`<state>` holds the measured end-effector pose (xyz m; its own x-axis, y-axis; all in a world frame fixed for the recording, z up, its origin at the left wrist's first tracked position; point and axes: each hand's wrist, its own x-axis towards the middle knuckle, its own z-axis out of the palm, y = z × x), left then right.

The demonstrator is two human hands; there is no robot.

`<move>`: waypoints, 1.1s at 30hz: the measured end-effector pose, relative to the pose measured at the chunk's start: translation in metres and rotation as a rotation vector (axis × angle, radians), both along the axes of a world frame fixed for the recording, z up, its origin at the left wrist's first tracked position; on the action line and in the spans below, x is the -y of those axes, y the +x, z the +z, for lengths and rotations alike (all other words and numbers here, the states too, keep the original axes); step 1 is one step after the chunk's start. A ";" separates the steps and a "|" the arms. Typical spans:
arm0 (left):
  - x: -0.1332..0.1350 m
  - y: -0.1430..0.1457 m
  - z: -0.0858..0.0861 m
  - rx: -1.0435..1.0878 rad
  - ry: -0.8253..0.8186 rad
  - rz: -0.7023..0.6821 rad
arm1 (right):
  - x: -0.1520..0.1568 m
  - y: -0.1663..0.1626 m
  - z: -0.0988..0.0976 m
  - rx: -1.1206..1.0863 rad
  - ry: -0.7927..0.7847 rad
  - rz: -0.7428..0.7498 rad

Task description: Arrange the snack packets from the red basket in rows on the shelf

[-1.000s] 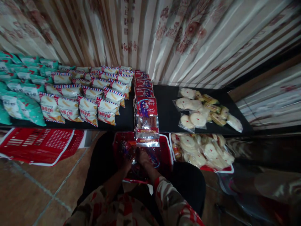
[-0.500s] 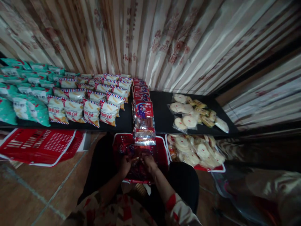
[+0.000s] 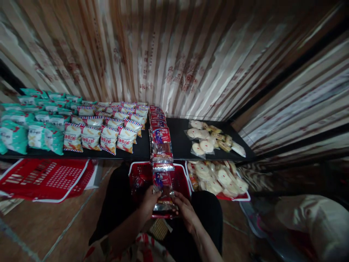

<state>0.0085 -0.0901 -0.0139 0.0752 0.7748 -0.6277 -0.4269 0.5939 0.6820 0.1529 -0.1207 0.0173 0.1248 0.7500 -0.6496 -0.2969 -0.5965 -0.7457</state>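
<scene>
Over the red basket (image 3: 185, 181) between my knees, both hands grip one red and blue snack packet (image 3: 163, 189) with a silvery lower edge. My left hand (image 3: 149, 202) pinches its left side, and my right hand (image 3: 184, 206) has the right side. The packet is held face up. Just beyond it, a row of overlapping snack packets (image 3: 161, 145) of the same look runs across the black shelf, its nearest end hanging over the front edge. More dark packets lie in the basket, hard to make out.
White chip bags (image 3: 109, 139) and green bags (image 3: 38, 134) crowd the shelf (image 3: 180, 142) on the left. Round white crackers (image 3: 206, 145) in clear wrap lie right. A second basket (image 3: 240, 197) holds more crackers; another red basket (image 3: 49, 178) sits left. Someone's leg (image 3: 311, 214) is at the right.
My hands were down in the basket among the packets. Now they are raised with one packet between them. The view has shifted, and the shelf sits lower in it.
</scene>
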 end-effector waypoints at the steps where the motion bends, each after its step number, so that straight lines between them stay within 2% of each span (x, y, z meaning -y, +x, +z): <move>1: 0.002 0.002 0.007 0.020 0.011 -0.025 | 0.004 0.003 0.005 -0.007 0.022 0.007; 9: 0.018 0.020 0.054 0.042 0.104 -0.318 | 0.018 0.024 0.042 -0.006 0.102 -0.001; 13: 0.016 0.024 0.072 -0.029 0.195 -0.372 | 0.018 0.023 0.063 0.030 0.146 -0.026; 18: 0.013 0.020 0.095 -0.017 0.246 -0.362 | 0.013 0.018 0.078 0.050 0.170 -0.089; 21: 0.014 0.019 0.098 -0.020 0.238 -0.366 | 0.011 0.016 0.080 0.054 0.174 -0.092; 28: 0.020 0.026 0.088 -0.110 0.222 -0.416 | 0.022 0.025 0.078 0.102 0.169 -0.113; 33: 0.019 0.030 0.099 -0.052 0.279 -0.437 | 0.023 0.032 0.077 0.165 0.195 -0.168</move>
<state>0.0381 -0.1089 0.0855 0.4031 0.8163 -0.4137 -0.1406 0.5019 0.8534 0.1850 -0.1436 0.0940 0.3497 0.8185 -0.4557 -0.2450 -0.3896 -0.8878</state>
